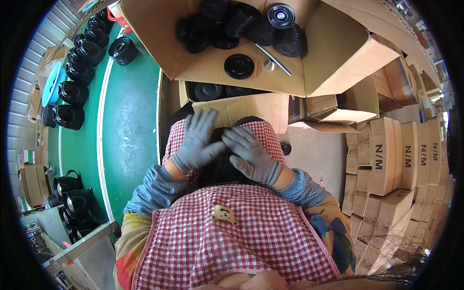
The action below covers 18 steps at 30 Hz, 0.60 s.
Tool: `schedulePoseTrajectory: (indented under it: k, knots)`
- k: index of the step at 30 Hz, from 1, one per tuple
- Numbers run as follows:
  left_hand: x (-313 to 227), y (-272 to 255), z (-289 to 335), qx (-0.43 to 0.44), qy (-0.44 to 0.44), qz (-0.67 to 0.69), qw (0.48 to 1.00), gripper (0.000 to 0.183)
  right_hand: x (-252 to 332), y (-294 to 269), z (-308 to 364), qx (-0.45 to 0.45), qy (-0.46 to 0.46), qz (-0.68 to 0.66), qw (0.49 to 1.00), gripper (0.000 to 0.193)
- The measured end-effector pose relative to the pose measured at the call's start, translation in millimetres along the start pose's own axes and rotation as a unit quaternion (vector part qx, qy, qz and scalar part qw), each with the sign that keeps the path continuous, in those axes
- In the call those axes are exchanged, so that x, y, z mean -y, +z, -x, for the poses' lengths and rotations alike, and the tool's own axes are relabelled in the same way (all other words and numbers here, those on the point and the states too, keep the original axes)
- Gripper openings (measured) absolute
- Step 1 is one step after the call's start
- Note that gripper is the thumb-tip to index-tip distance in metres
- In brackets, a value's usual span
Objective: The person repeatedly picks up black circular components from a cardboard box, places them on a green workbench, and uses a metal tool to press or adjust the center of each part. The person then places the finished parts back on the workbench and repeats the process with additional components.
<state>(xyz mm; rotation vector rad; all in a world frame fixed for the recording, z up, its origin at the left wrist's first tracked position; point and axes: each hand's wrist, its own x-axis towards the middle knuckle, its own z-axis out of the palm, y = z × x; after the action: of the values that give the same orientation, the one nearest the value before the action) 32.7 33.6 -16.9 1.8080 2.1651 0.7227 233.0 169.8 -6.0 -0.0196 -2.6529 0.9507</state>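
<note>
Both my hands wear grey gloves and meet over a round black part that rests in my lap on a red-and-white checked apron (241,227). My left hand (197,142) lies flat with fingers spread on the part's left side. My right hand (251,153) presses on its right side, fingers pointing left and touching the left hand's fingertips. The black part (220,166) is mostly hidden under the hands; only a dark patch shows between and below them.
An open cardboard box (241,108) with black round parts stands just beyond my knees. A cardboard sheet (208,67) above it holds several black wheels, a black disc (239,66) and a metal rod (273,59). Stacked small cartons (386,154) fill the right. A green conveyor belt (128,121) with black parts runs along the left.
</note>
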Motion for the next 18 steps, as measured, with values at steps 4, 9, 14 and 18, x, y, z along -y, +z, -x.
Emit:
schedulePoseTrajectory:
  k: [4, 9, 14, 18]
  knots:
    - [-41, -20, 2, 0.023, 0.108, 0.061, 0.992, 0.094, -50, 4, -10, -0.052, 0.066, -0.026, 0.996, 0.054]
    - [10, 6, -2, 0.033, -0.070, 0.011, 0.997, 0.085, -25, -1, 4, 0.039, 0.001, -0.140, 0.989, 0.053]
    - [5, 9, -8, 0.012, -0.040, 0.046, 0.998, 0.080, -29, 9, 1, 0.027, -0.013, -0.093, 0.995, 0.063]
    - [11, -7, -22, 0.117, 0.016, 0.009, 0.993, 0.059, -29, -23, -8, 0.070, 0.006, -0.052, 0.996, 0.089]
